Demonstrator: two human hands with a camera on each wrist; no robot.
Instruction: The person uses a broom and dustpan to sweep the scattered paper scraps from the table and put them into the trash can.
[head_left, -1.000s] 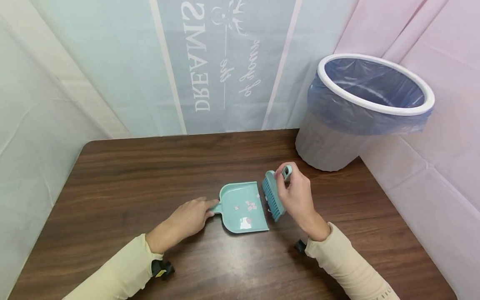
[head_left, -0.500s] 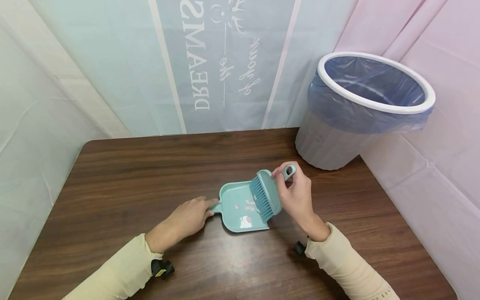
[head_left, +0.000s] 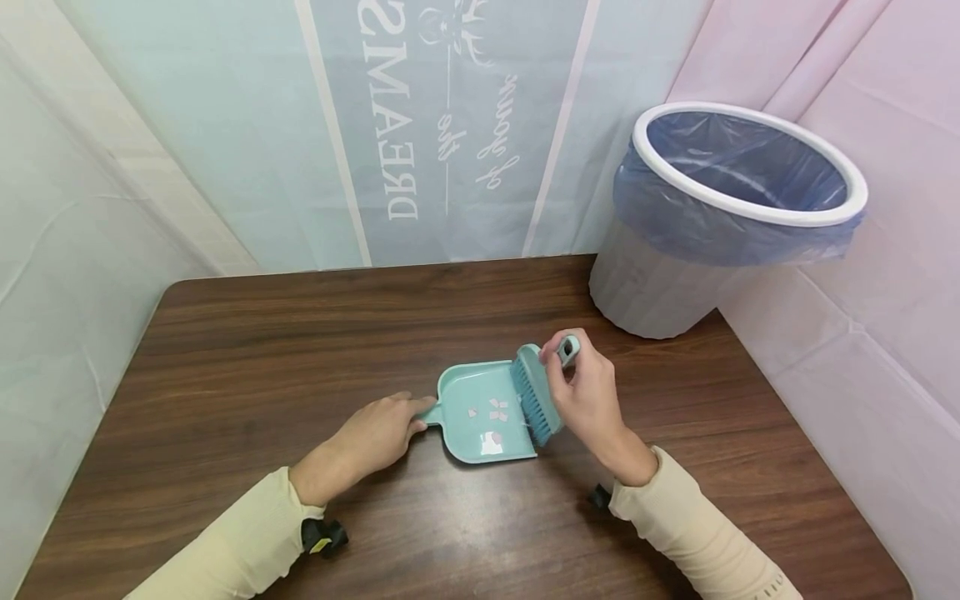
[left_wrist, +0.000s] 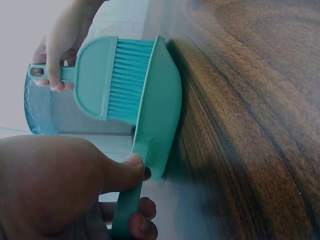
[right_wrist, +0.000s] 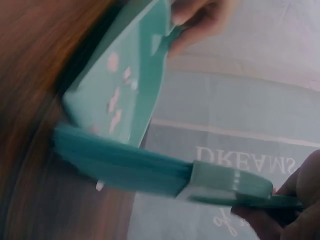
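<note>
A mint-green dustpan (head_left: pixel 465 387) lies on the wooden table, its mouth facing right. My left hand (head_left: pixel 377 432) grips its short handle (left_wrist: pixel 129 207), thumb on top and fingers curled beneath. Several small pale pink paper scraps (head_left: pixel 498 415) lie in the pan. My right hand (head_left: pixel 588 390) pinches the handle of a matching hand brush (head_left: pixel 547 392), held upright with its bristles (left_wrist: pixel 131 80) at the pan's open front edge. In the right wrist view the brush is blurred, and one small scrap (right_wrist: pixel 99 185) shows by the bristles, outside the pan.
A grey bin (head_left: pixel 652 287) with a white rim (head_left: pixel 750 204) and blue liner bag (head_left: pixel 697 237) stands at the table's back right corner. Printed cloth (head_left: pixel 472 208) hangs along the back edge. Pale walls flank the wooden table (head_left: pixel 300 333).
The brush moved left from beside the dustpan to over its front part, then slid slightly back right to the front edge. The left hand and dustpan stay put.
</note>
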